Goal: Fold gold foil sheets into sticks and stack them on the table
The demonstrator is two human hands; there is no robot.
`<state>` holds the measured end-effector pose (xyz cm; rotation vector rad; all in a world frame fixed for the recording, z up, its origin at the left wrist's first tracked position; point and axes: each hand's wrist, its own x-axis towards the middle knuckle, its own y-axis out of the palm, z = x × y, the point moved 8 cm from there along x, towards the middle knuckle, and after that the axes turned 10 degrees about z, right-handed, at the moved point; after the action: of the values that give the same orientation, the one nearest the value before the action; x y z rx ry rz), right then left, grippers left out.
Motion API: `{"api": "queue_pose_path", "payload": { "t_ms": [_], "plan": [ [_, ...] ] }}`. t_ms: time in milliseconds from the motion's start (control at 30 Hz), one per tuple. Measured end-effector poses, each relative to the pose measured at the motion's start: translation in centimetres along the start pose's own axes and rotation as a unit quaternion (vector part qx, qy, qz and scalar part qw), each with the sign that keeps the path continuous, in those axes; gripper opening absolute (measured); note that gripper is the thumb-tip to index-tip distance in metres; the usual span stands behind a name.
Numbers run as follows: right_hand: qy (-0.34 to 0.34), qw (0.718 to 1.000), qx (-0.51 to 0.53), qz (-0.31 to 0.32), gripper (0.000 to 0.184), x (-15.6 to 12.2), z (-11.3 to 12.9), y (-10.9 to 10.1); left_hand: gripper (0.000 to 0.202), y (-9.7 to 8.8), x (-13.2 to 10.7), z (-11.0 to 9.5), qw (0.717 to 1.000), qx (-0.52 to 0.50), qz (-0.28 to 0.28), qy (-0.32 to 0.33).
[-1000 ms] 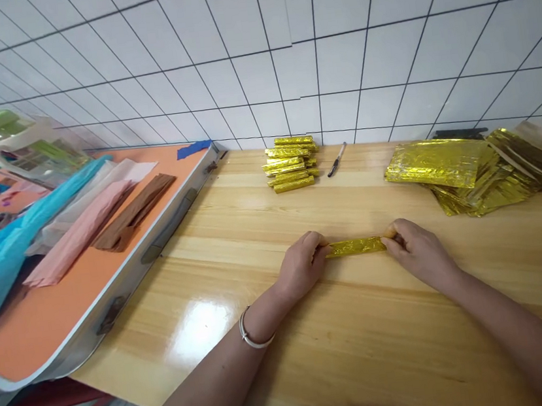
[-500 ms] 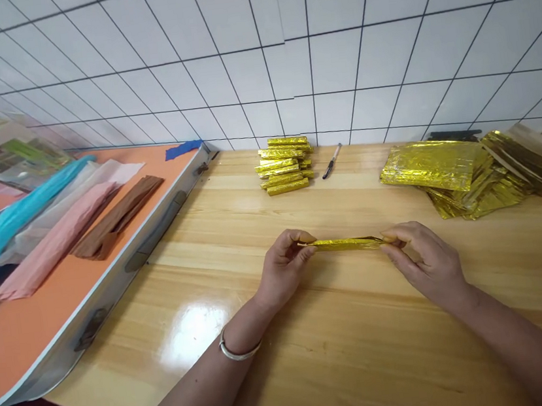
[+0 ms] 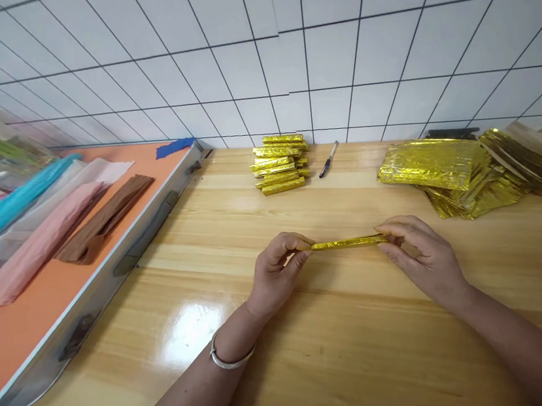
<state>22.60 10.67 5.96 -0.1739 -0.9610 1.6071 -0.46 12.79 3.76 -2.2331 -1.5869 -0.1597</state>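
Between my hands, level above the wooden table, stretches a narrow folded strip of shiny gold foil (image 3: 348, 243). My left hand (image 3: 279, 271) pinches its left end between thumb and fingers. At the strip's right end, the thumb and fingers of my right hand (image 3: 423, 257) are closed on it; both tips of the strip are hidden by fingers. Farther back lies a stack of similar folded gold foil strips (image 3: 280, 165). Loose gold foil sheets (image 3: 427, 164) form a pile at the back right.
A pen (image 3: 329, 159) lies beside the stack, near the tiled wall (image 3: 332, 57). On the left, an orange-topped table (image 3: 119, 215) with a raised metal edge holds brown crepe paper (image 3: 105, 220), pink crepe paper (image 3: 41, 244) and a blue paper roll (image 3: 18, 198). The wooden table (image 3: 319, 355) reflects light.
The gold foil strip now looks narrower, its dark open fold at the right mostly closed. My left hand has shifted slightly left, and the view has turned a little.
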Motion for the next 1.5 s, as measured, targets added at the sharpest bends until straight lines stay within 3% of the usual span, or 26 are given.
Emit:
{"api": "queue_pose_path", "payload": {
  "t_ms": [133,367,533,833,1267,1500],
  "plan": [
    [0.02,0.999,0.03,-0.021,0.016,-0.2,-0.3,-0.2,0.005,-0.1,0.1,0.1,1.0,-0.015,-0.004,-0.001],
    [-0.034,0.999,0.007,-0.015,0.015,0.1,0.7,-0.3,0.003,-0.2,0.2,0.5,0.999,-0.043,-0.015,-0.019],
    [0.001,1.0,0.023,-0.004,0.009,0.1,0.1,-0.2,0.005,-0.1,0.1,0.9,0.998,-0.056,-0.02,-0.036],
    [0.053,0.996,0.071,0.012,0.002,-0.2,-0.7,0.1,0.001,0.3,0.1,0.9,0.998,-0.055,0.013,-0.009],
    [-0.059,0.998,0.011,0.009,0.012,-0.2,1.4,0.2,0.001,0.1,0.2,1.8,0.998,-0.057,0.013,-0.022],
    [0.007,1.0,-0.02,0.006,0.011,-0.7,0.4,0.5,0.001,-0.1,0.4,1.9,0.999,-0.05,0.014,-0.015]
  ]
}}
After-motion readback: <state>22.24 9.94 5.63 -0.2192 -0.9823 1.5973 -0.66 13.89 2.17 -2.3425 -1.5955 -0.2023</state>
